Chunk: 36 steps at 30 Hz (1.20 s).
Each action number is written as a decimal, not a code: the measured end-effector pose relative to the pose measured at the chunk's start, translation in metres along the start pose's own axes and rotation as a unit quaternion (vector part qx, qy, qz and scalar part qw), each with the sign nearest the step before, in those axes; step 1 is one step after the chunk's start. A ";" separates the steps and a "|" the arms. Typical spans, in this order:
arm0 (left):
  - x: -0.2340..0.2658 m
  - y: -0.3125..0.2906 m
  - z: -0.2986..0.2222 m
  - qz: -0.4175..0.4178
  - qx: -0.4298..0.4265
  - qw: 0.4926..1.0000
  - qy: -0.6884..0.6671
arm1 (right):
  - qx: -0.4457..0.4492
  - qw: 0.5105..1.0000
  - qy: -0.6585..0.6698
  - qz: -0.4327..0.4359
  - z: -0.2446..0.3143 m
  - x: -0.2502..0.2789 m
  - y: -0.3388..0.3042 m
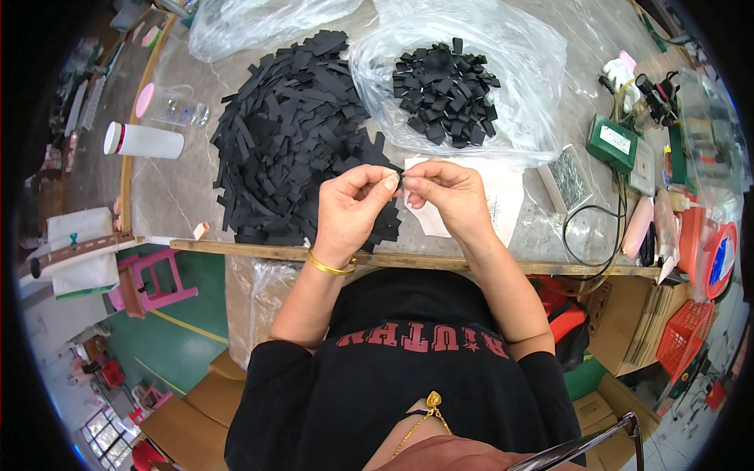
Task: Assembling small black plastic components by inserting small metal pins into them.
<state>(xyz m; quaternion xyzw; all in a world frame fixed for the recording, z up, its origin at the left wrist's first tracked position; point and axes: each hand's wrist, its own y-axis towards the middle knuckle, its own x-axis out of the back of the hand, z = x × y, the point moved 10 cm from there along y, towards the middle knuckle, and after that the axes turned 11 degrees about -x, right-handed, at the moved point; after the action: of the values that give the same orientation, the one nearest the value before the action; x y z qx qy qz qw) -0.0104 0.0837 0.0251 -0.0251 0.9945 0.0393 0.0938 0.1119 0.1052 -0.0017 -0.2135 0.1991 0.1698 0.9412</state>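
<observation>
both forearms come up from the lower edge, elbows bent and out to the sides, converging over the near side of the grey counter [177, 204]. my left hand [352, 208] angles up and to the right, gold bangle [330, 267] on the wrist; my right hand [454, 196] angles up and to the left. thumbs and index fingers meet, other fingers curled in. grip narrow on both sides: each one pinches the same small black strip [400, 182], fingertips almost touching.

strip sits between the fingertips, in front of my chest, between the big heap of loose black strips [294, 141] and the white paper [503, 192]. only a sliver shows (fingers cover most of it); that bit runs roughly up and down the view, away from my body. true long axis hidden, can't tell which end leads.

loose heap is left and beyond my left hand, strips pointing every way. farther off, right of that heap, a smaller pile of black pieces [444, 98] lies on clear plastic [530, 71]. white paper is partly under my right hand; just right of it, an open box of metal pins [569, 180], tilted in the view.
</observation>
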 end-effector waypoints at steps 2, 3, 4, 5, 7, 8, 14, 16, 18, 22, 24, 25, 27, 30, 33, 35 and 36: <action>0.000 0.001 -0.001 0.001 -0.005 1.000 0.011 | -0.008 1.000 0.011 -0.008 0.000 0.000 -0.001; -0.001 0.002 -0.001 0.009 -0.004 1.000 0.021 | 0.016 0.999 -0.021 -0.022 0.005 0.000 -0.003; -0.002 0.003 -0.001 0.017 -0.002 0.999 0.030 | 0.040 0.997 -0.053 -0.035 0.011 0.001 -0.005; -0.003 0.002 -0.001 0.018 -0.003 0.999 0.030 | 0.040 0.997 -0.053 -0.035 0.010 0.001 -0.005; -0.002 0.001 0.001 -0.006 0.007 1.000 0.024 | 0.093 0.991 -0.088 -0.042 0.018 0.001 -0.009; -0.003 0.000 0.001 -0.006 0.006 1.000 0.024 | 0.093 0.991 -0.089 -0.042 0.019 0.000 -0.009; -0.002 0.001 -0.006 -0.037 -0.038 0.998 -0.019 | -0.005 1.000 -0.017 0.003 0.000 -0.001 -0.005; -0.005 0.002 -0.004 -0.030 -0.029 0.999 -0.018 | 0.002 1.000 -0.022 0.001 0.002 -0.001 -0.007; -0.004 0.002 -0.004 -0.029 -0.033 0.999 -0.010 | 0.013 1.000 -0.018 -0.001 0.003 -0.005 -0.008; -0.005 0.003 -0.006 -0.034 -0.049 0.998 0.005 | 0.030 0.999 -0.004 -0.017 0.003 -0.004 -0.007; -0.007 0.003 -0.006 -0.034 -0.051 0.998 0.005 | 0.031 0.999 -0.011 -0.033 0.003 -0.003 -0.008; -0.007 0.003 -0.006 -0.034 -0.052 0.998 0.004 | 0.032 0.998 -0.019 -0.049 0.004 -0.001 -0.008; -0.006 0.002 -0.005 -0.046 -0.060 0.997 0.010 | 0.037 0.997 -0.024 -0.060 0.006 -0.003 -0.008; -0.004 -0.001 -0.003 -0.078 -0.073 0.994 -0.004 | 0.042 0.996 -0.032 -0.073 0.006 -0.002 -0.008; -0.004 -0.003 -0.002 -0.094 -0.071 0.992 -0.052 | 0.041 0.997 -0.025 -0.066 0.006 -0.002 -0.008; -0.005 -0.002 0.000 -0.090 -0.062 0.991 -0.080 | 0.041 0.997 -0.015 -0.059 0.006 -0.001 -0.008; -0.007 0.000 0.005 -0.073 -0.039 0.992 -0.096 | 0.044 0.997 -0.019 -0.053 0.006 -0.001 -0.007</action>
<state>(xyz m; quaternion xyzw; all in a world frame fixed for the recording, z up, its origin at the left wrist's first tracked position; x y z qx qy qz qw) -0.0023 0.0843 0.0219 -0.0977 0.9740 0.0728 0.1907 0.1162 0.1021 0.0062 -0.1792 0.1771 0.1149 0.9609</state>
